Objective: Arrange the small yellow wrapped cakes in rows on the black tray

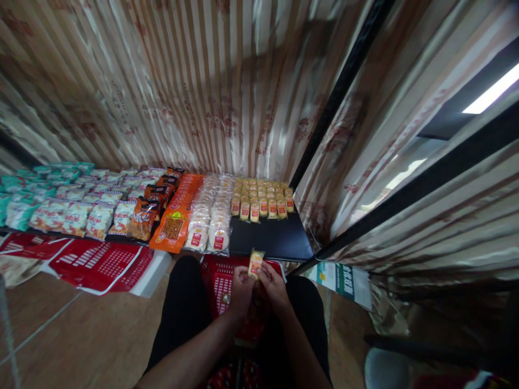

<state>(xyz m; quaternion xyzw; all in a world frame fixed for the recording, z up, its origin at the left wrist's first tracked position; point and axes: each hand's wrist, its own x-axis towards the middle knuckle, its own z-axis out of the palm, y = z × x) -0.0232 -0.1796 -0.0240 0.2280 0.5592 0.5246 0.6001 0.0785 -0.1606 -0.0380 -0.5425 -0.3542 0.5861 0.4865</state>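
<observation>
Between my hands, above a red plastic basket (221, 275), is a small yellow snack packet (255, 262) in clear wrap with a red and white label. My left hand (242, 289) grips its left side, and my right hand (273, 286) pinches its lower right. Just ahead, on a black shelf (267, 237), rows of matching yellow packets (263, 202) stand upright. To their left are clear packs of round white crackers (208, 221). Most of the basket's inside is hidden by my hands and forearms.
Left along the shelf are an orange pretzel-stick bag (176, 216), brown bags (144, 219), white snack bags (75, 216) and teal bags (20, 208). A striped curtain (203, 81) hangs behind. Black posts (338, 102) stand at the right. A red bag (97, 265) lies below the shelf.
</observation>
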